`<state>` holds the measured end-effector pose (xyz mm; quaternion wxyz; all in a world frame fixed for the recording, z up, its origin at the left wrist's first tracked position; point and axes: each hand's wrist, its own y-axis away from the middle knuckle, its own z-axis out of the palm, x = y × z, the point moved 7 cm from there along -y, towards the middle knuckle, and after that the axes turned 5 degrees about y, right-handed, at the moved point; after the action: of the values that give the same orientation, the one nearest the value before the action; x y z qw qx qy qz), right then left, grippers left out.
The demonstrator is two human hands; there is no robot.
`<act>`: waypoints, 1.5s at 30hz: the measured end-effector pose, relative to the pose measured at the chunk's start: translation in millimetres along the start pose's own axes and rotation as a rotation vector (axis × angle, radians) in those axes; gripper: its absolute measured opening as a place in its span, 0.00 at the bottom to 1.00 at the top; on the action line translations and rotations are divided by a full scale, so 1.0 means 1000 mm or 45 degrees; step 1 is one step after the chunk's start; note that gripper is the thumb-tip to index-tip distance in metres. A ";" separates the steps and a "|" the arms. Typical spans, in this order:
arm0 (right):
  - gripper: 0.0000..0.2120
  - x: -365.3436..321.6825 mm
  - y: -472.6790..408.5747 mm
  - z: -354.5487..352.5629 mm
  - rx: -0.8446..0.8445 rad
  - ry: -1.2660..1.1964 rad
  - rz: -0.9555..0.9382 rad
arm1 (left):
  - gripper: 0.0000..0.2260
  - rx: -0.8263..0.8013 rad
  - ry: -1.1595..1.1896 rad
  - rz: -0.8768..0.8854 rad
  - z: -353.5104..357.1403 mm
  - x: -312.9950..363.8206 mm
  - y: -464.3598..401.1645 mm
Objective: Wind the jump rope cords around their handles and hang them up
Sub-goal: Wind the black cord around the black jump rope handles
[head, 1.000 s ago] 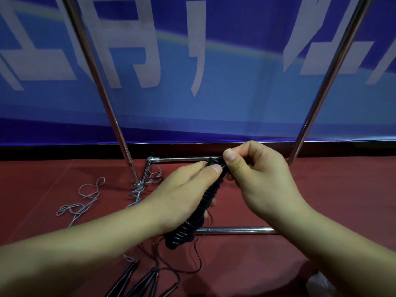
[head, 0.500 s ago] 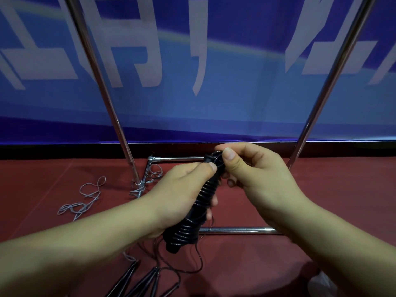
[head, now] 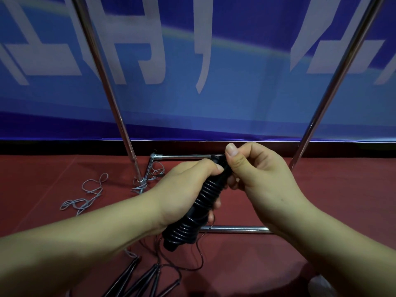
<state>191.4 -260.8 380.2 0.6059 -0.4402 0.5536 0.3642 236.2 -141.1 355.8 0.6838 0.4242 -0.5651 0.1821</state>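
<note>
A pair of black jump rope handles, wrapped in many turns of black cord, is held tilted in mid-air above the red floor. My left hand grips the middle of the bundle, thumb lying along its upper part. My right hand pinches the bundle's top end between thumb and fingers. A loose loop of black cord hangs below the bundle down to the floor.
A chrome rack stands ahead: two slanted uprights and low base bars. Loose grey cord lies on the floor to the left. More black handles lie at the bottom edge. A blue banner hangs behind.
The bundle has stayed almost in place. My right thumb and fingers have shifted slightly at the top end of the handles; my left grip is unchanged.
</note>
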 end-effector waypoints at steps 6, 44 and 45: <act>0.11 0.002 -0.001 0.001 -0.068 -0.069 0.055 | 0.16 0.056 0.021 0.091 0.000 0.006 0.001; 0.05 0.006 0.000 0.010 -0.051 -0.294 0.176 | 0.09 0.127 -0.117 0.251 -0.005 0.017 0.010; 0.06 0.007 0.000 0.011 -0.043 -0.294 0.176 | 0.09 0.144 -0.125 0.250 -0.004 0.018 0.011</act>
<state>196.0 -251.3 373.6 0.6315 -0.3663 0.5031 0.4625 236.0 -135.7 376.5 0.6092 0.4129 -0.6256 0.2588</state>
